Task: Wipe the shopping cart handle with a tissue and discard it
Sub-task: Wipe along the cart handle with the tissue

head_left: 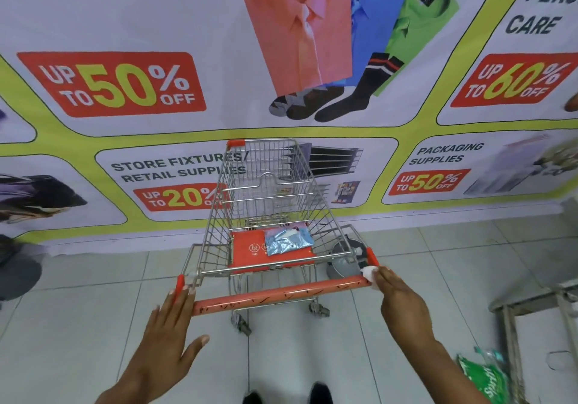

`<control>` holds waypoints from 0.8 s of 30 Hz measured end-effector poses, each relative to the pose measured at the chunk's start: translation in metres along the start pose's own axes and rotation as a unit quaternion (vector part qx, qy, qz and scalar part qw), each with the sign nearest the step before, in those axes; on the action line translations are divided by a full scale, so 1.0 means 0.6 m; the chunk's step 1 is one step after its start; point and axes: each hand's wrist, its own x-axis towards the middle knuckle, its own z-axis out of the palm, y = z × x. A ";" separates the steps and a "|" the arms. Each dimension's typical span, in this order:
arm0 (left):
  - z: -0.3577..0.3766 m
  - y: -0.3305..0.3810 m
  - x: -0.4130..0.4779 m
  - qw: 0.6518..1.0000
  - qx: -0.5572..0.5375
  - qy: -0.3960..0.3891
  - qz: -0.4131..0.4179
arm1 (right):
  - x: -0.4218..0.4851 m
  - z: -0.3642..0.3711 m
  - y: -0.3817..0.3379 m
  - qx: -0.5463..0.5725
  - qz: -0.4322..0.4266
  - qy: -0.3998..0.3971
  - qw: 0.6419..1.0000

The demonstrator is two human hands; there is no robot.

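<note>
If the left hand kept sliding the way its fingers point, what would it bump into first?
Probably the red end piece at the cart handle's left end: the left hand's fingertips already lie right at it. Whether they touch it is hard to tell from this one view.

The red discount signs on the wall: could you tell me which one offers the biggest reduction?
The "up to 60% off" sign at upper right, under Personal Care; the others show 50%, 20% and 50%.

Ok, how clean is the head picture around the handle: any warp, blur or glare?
Head view: wide-angle warp bends the wall banner; handle and tissue read clearly, slightly soft; faint sheen on the floor tiles, no hard shadows.
</note>
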 end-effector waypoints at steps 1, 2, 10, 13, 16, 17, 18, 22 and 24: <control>0.004 0.001 0.004 1.000 -0.004 0.002 0.000 | -0.004 0.000 -0.004 -0.002 -0.005 0.003 1.000; 0.006 0.001 0.008 1.000 -0.008 0.004 -0.001 | -0.009 0.003 -0.010 -0.005 -0.015 0.003 1.000; -0.006 -0.016 0.040 1.000 0.005 0.015 0.022 | 0.016 -0.020 -0.013 -0.005 0.048 0.055 0.997; -0.010 -0.015 0.045 0.999 -0.008 0.017 0.027 | 0.029 -0.053 0.004 -0.034 0.057 0.079 0.995; -0.009 -0.013 0.047 0.999 -0.010 0.030 0.034 | 0.029 -0.060 0.001 -0.045 0.076 0.083 0.993; -0.007 -0.013 0.047 0.999 -0.014 0.032 0.033 | 0.027 -0.055 -0.006 -0.040 0.080 0.082 0.993; -0.005 -0.013 0.046 0.999 -0.015 0.033 0.032 | 0.024 -0.047 -0.015 -0.037 0.082 0.076 0.993; 0.003 -0.016 0.048 0.999 -0.003 0.033 0.032 | -0.001 -0.008 -0.052 -0.029 0.070 0.024 0.997; 0.002 -0.016 0.047 0.999 0.000 0.035 0.029 | -0.010 0.007 -0.063 -0.012 0.069 0.018 0.997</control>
